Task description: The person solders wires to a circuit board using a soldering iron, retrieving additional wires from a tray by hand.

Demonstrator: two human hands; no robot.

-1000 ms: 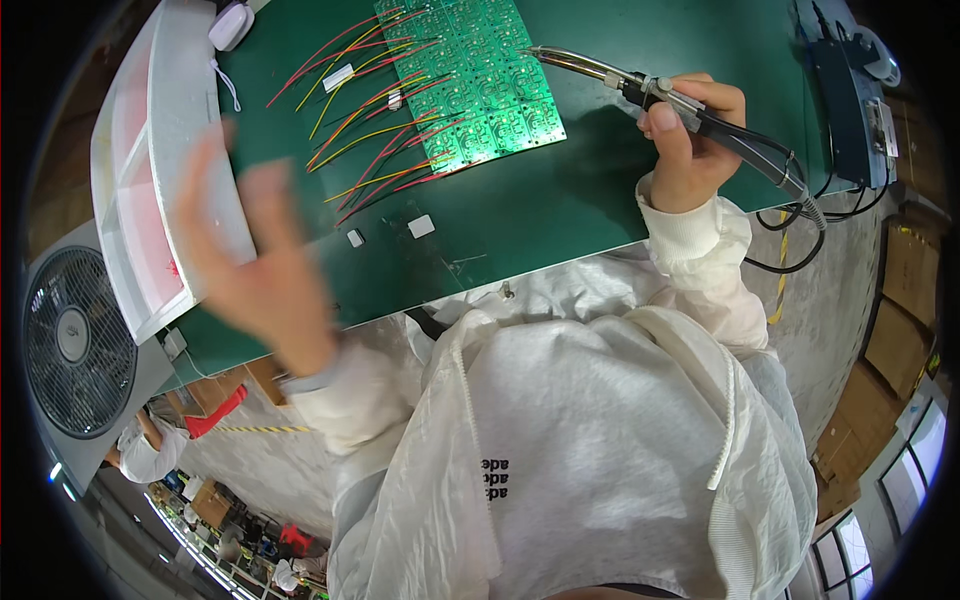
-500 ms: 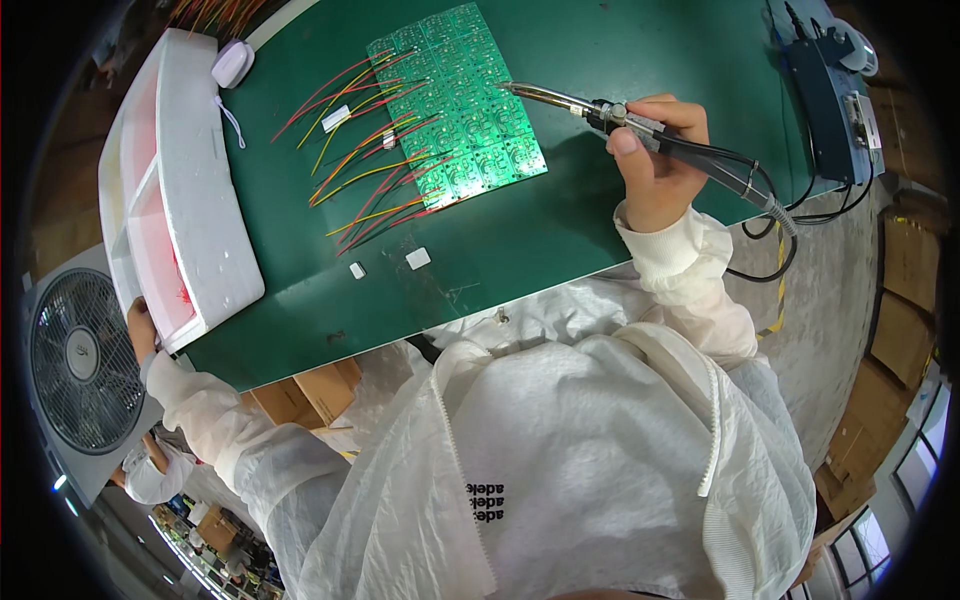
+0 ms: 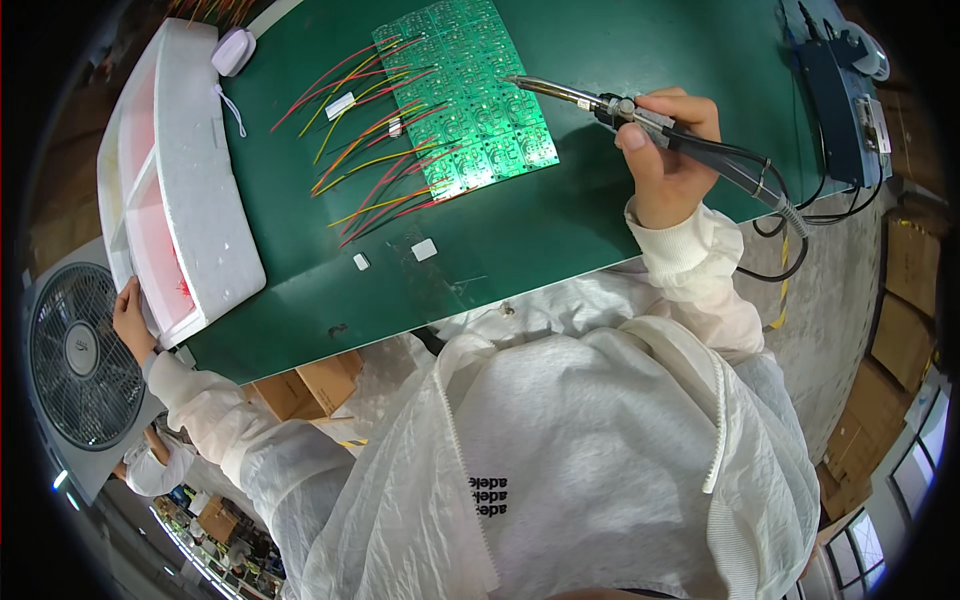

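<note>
My right hand [image 3: 668, 160] is wrapped round a soldering iron [image 3: 640, 115], with a thin tube and black cable running along it. The iron's tip points left at the right part of a green circuit board panel [image 3: 480, 110]; I cannot tell whether it touches. Red and yellow wires [image 3: 350, 150] stick out from the panel's left side in several bunches. At the far left, my left hand [image 3: 130, 318] is at the lower outer side of a white foam box [image 3: 215, 230], fingers partly stretched along it. No held thing shows there.
A dark blue soldering station [image 3: 835, 110] stands at the right, with cables hanging past the green table's [image 3: 600, 220] edge. Two small white pieces, one a square [image 3: 425, 249], lie near the front. Beyond the box stand a lilac device [image 3: 234, 52] and a fan [image 3: 85, 340].
My left hand has shifted up along the foam box's outer side, and more of it shows. My right hand stays on the soldering iron, its tip slightly higher over the panel.
</note>
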